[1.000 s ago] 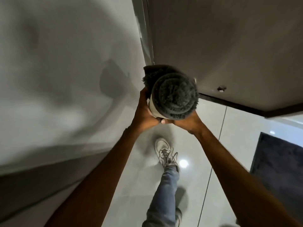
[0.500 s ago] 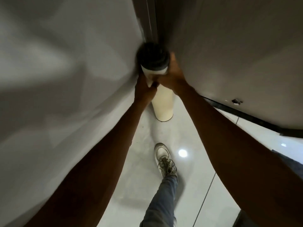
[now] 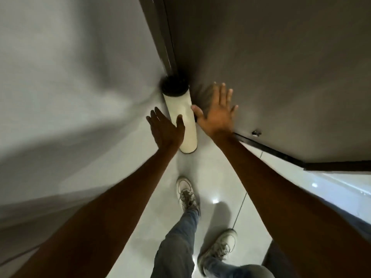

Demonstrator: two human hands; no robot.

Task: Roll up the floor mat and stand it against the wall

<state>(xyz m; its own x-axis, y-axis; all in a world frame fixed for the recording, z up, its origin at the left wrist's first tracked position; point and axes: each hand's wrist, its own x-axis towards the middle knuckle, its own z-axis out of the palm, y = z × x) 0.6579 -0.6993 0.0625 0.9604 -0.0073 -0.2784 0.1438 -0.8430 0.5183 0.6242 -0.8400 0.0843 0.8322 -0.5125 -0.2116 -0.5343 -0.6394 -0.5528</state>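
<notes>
The rolled floor mat [image 3: 181, 115] stands upright on the floor in the corner where the pale wall [image 3: 80, 77] meets the dark door [image 3: 271, 67]. Its cream backing faces outward and dark grey pile shows at the top end. My left hand [image 3: 165, 128] is spread open just left of the roll, thumb close to its side. On the other side my right hand [image 3: 217, 112] is open too, fingers splayed, thumb near the roll. Neither hand grips it.
Glossy white floor tiles [image 3: 216, 167] spread below. My two feet in pale sneakers [image 3: 186, 194] and jeans stand behind the roll. A dark strip runs along the door's bottom edge [image 3: 271, 152]. A dark mat edge shows at the lower right [image 3: 281, 259].
Both hands have let go of the rolled mat and spread open beside it. The roll now stands on the floor in the corner; a second foot has come into view.
</notes>
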